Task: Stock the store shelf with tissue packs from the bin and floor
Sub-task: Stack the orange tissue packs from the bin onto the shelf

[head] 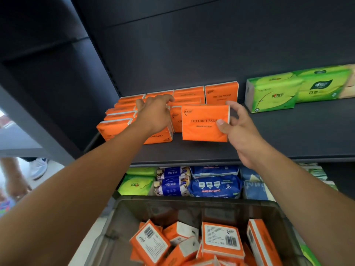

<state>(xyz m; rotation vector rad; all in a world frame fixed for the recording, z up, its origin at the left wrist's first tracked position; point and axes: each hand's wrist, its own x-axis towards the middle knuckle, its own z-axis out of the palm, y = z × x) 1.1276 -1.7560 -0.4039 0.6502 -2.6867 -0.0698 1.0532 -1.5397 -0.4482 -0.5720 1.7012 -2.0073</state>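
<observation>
Two hands are on the shelf stock. One orange pack (203, 123) is pinched at its right edge by the right hand (240, 127), thumb on the printed face and fingers behind. It is held upright near the front of the shelf (269, 135), just right of the orange row (119, 120). Whether its base is seated on the board cannot be told. The left hand (155, 112) is curled over the tops of the orange row, apparently as a brace.

Risks, as judged:
- Edge-only pinch on a soft pack: if it is released before the base is seated, a forward tip off the shelf lip is likely, with the pack lost to the bin (192, 200) or the floor.
- The row is mixed, some packs flat and some on edge. If the new pack is pushed in hard, the neighbours could be toppled once the brace is lifted.
- The front pack of the row lies close to the lip and could be knocked off by the left forearm on withdrawal.
- The green packs (274, 93) are well apart, so no clash is expected there.
- Many bin packs (222, 240) remain, so front space may run short if packs are not set tight.
</observation>
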